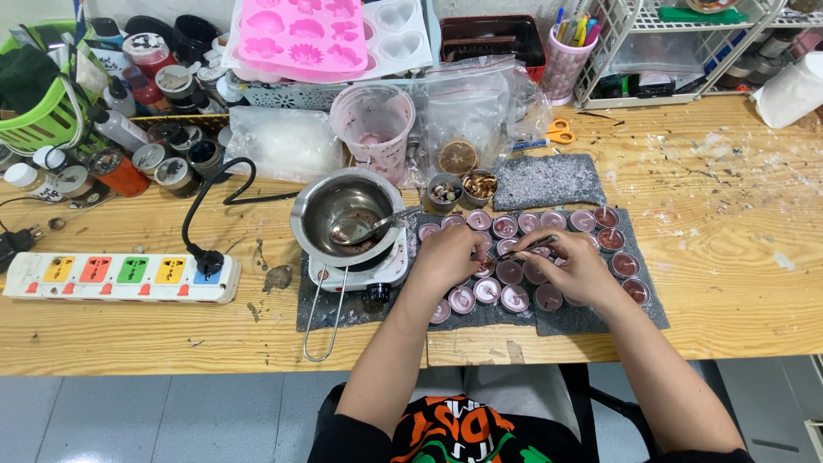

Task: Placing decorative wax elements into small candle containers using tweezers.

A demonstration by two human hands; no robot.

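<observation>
Several small round tealight cups (515, 297) filled with pinkish wax sit in rows on a dark grey felt mat (645, 315). My left hand (446, 255) rests over the cups at the left of the rows, fingers curled down onto one. My right hand (574, 261) pinches thin dark tweezers (525, 249) whose tip points left toward the cup under my left hand. Just left of my hands, a steel melting pot (345, 212) with a spoon in it stands on a small white hotplate (387, 269).
A white power strip (120, 278) with coloured switches lies at the left, a black cord running to it. Behind the mat are two small bowls of dried bits (464, 188), a plastic measuring cup (374, 127), plastic bags, orange scissors (559, 133), pink silicone moulds (302, 36) and several jars.
</observation>
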